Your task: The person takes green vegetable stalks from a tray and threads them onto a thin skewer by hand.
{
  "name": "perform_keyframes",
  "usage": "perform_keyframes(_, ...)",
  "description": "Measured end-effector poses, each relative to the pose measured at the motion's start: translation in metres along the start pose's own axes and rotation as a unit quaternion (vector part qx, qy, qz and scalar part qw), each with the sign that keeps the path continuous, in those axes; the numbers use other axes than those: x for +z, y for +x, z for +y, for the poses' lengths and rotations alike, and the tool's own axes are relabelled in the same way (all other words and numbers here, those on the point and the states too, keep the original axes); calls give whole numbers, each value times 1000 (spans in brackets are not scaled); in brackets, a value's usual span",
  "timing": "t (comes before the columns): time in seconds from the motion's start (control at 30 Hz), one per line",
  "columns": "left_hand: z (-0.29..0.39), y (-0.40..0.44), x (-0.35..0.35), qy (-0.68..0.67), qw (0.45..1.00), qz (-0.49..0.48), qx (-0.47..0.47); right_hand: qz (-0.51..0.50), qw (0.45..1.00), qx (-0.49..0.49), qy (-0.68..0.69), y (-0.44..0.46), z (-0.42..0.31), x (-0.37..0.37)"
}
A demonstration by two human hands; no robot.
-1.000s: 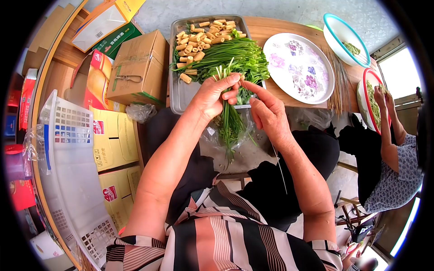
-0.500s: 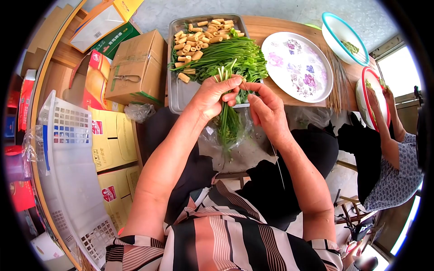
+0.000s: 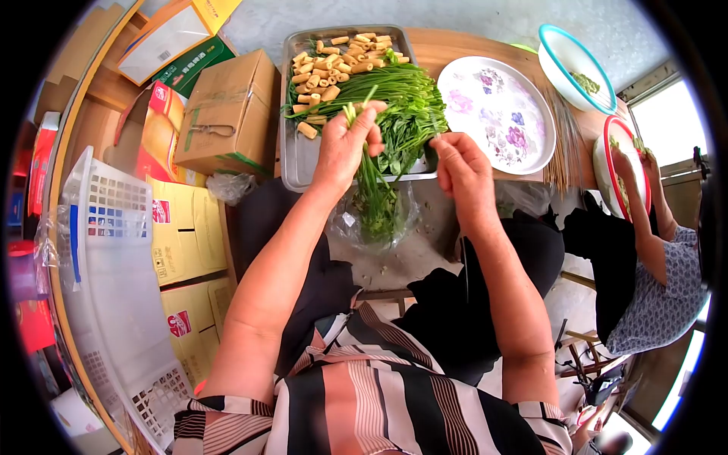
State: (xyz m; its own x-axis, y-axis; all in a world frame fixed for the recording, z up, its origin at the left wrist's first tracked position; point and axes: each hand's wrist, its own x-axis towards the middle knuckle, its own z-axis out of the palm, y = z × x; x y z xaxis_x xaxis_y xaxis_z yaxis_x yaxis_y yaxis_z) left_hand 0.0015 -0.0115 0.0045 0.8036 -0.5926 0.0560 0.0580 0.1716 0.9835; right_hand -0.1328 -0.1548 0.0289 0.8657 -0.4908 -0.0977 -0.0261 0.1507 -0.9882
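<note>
My left hand (image 3: 350, 144) is closed around a small bunch of leafy green herbs (image 3: 377, 201); their cut stem ends poke up past the thumb and the leaves hang below. To the right, my right hand (image 3: 464, 173) pinches a thin skewer, mostly hidden behind the fingers and forearm. Both hands are over the near edge of a metal tray (image 3: 298, 163). In the tray lie a pile of tan hollow rolls (image 3: 334, 70) and a heap of long-stemmed greens (image 3: 406, 98). A clear plastic bag (image 3: 406, 216) hangs below the tray's near edge.
A flowered white plate (image 3: 485, 114) sits right of the tray, beside several thin skewers (image 3: 565, 136). Farther right are a teal-rimmed bowl (image 3: 572, 68) and a red-rimmed basin (image 3: 607, 171) with another person's hands. Cardboard boxes (image 3: 227, 114) and a white plastic basket (image 3: 114, 265) stand left.
My hands have moved apart: the right has gone right and slightly down with the skewer, the left slightly left with the herbs. Before, they met at the herb stems.
</note>
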Motion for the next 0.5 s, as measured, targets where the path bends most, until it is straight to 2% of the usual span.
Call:
perform_keyframes(0.1,12,-6,-1,-60,997,18,-37,22,1000,-8,12,2,-5,-3)
perform_keyframes(0.2,9,-10,-2,-121,989,-7,-82,-22,1000,-3,-7,-3,1,0)
perform_keyframes(0.33,-1,-8,-2,-188,978,-1,-95,-48,998,-6,-38,-6,4,11)
perform_keyframes(0.5,3,-8,-1,-222,965,8,-139,-90,995,7,-48,-7,5,19)
